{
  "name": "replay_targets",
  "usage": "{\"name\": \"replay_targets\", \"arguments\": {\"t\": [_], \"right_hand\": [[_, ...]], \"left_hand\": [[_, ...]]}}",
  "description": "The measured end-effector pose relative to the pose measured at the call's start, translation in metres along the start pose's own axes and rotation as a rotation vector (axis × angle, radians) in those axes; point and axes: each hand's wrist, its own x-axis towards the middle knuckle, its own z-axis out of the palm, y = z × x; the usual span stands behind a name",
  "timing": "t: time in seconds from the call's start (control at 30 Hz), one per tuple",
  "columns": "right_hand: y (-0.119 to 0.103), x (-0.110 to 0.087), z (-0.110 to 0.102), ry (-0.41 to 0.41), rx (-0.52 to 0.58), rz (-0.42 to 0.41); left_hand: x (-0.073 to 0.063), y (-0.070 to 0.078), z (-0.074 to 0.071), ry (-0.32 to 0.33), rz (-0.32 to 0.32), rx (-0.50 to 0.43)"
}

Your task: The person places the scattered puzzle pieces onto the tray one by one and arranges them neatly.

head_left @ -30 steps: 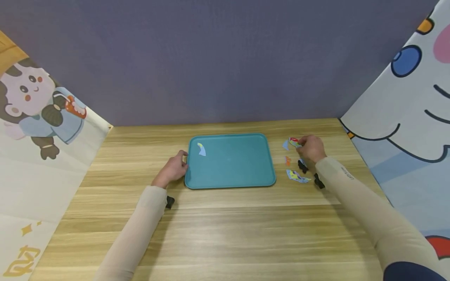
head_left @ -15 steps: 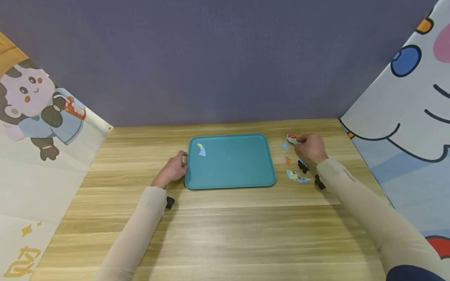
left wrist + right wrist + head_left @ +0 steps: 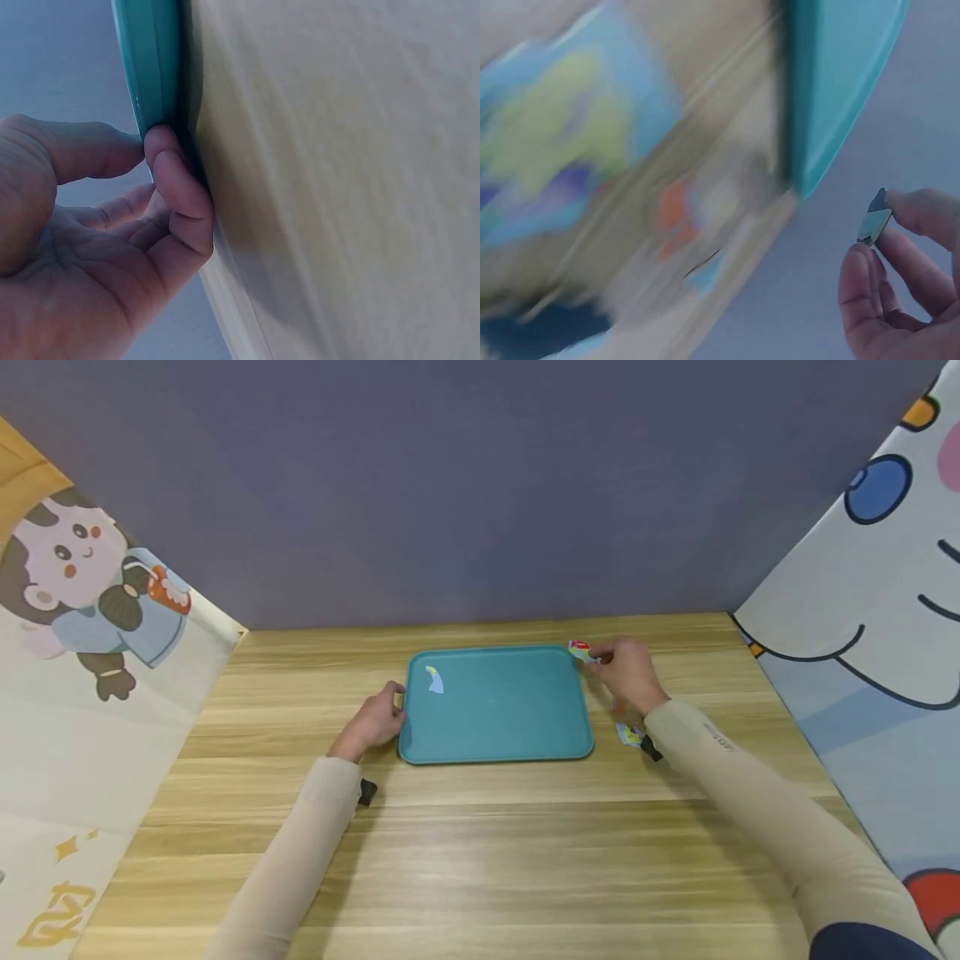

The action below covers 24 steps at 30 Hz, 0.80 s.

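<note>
One patterned piece [image 3: 874, 222] pinched between right fingers [image 3: 913, 268], left fingers [image 3: 181, 186] clamped on tray rim [image 3: 152, 64]

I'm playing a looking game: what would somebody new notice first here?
Probably the big teal tray on the wooden table, near the head view's centre. Next, perhaps, the colourful piece pinched in the right grip by the tray's far right corner, then the cartoon figure at far left.

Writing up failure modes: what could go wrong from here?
The right hand pinches the red-and-green piece at one end, so it might slip. It is close to the far right corner of the tray and could catch on it. The left hand pinches the tray's edge; a tug might slide the blue-and-yellow piece lying in it.
</note>
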Motion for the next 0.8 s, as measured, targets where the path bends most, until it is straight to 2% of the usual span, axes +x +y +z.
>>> {"name": "replay_targets", "arguments": {"t": [0.1,0.27,0.63,0.8], "right_hand": [[-0.01,0.003,0.007,-0.023,0.009,-0.008],[-0.015,0.009,0.011,-0.047,0.025,0.028],[-0.001,0.011,0.001,-0.043,0.006,0.08],[0.01,0.007,-0.006,-0.029,-0.063,0.104]], "left_hand": [[0.001,0.001,0.001,0.001,0.0,-0.003],[0.003,0.001,0.002,0.008,0.019,-0.001],[0.002,0.0,0.0,0.015,0.026,0.006],[0.001,-0.001,0.0,0.014,0.024,0.003]]}}
